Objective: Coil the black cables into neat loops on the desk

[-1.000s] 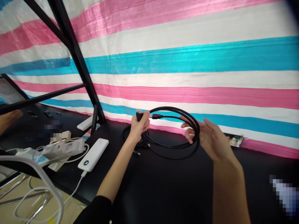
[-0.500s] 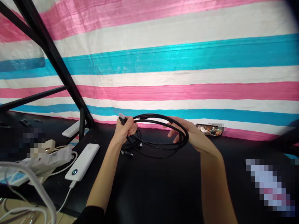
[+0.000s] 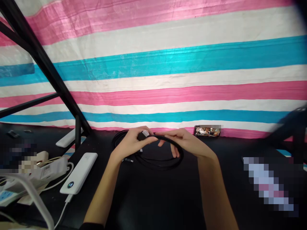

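A coiled black cable hangs in loops between my two hands, low over the black tabletop. My left hand is closed on the coil's left side, and the cable's plug, black with a pale metal end, sticks up by its thumb. On the right side, my right hand grips the upper strands between thumb and forefinger, with its other fingers hanging inside the loop. Behind my left hand lies a second black cable coil, partly hidden by that hand.
A white power bank with a white cable lies at the left, near a white power strip. Another white block is farther back by the black metal frame. A phone leans against the striped sheet.
Both hands have come closer together and the coil has been lowered toward the tabletop. My left hand has moved right, with the plug now turned toward the right. The camera view has shifted slightly.
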Motion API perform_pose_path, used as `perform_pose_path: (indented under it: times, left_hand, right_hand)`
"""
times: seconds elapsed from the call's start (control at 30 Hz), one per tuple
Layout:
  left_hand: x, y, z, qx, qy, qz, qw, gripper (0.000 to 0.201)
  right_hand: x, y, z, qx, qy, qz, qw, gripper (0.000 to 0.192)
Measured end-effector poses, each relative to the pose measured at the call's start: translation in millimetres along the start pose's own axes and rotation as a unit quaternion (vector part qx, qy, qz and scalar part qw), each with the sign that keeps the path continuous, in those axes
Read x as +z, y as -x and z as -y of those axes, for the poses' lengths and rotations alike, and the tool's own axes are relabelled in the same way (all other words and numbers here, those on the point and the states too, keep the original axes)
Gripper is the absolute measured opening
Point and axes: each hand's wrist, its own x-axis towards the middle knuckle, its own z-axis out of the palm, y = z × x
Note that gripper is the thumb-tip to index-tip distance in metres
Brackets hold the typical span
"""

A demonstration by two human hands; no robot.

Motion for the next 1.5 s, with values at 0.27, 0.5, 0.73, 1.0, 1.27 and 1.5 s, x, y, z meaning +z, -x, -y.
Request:
perform_pose_path:
  times: [0.27, 0.5, 0.73, 1.0, 1.27, 1.5]
  left_hand:
    - [6.7, -10, 15, -0.074, 0.143, -0.165, 0.973, 0.046]
    - [1.7, -18, 14, -0.021, 0.333, -0.414, 0.847, 0.05]
    - [27.2, -17, 10, -0.019, 0.344, -0.377, 0.86, 0.038]
    - [25.5, -16, 7, -0.068, 0.414, -0.179, 0.89, 0.044]
    - [35.5, -14, 5, -0.052, 0.496, -0.198, 0.844, 0.048]
    - [28.9, -11, 7, -0.051, 0.503, -0.149, 0.85, 0.042]
  right_hand:
    - [2, -2, 1, -0.036, -0.071, -0.103, 0.992, 0.055]
    - [13, -17, -4, -0.134, -0.138, -0.24, 0.952, 0.036]
    - [40, -38, -13, -0.169, -0.19, -0.397, 0.882, 0.039]
    - [13, -22, -2, -0.159, -0.29, -0.377, 0.865, 0.05]
    - [5, -17, -1, -0.124, -0.296, -0.338, 0.885, 0.048]
    - [7, -18, -6, -0.167, -0.168, -0.366, 0.9, 0.022]
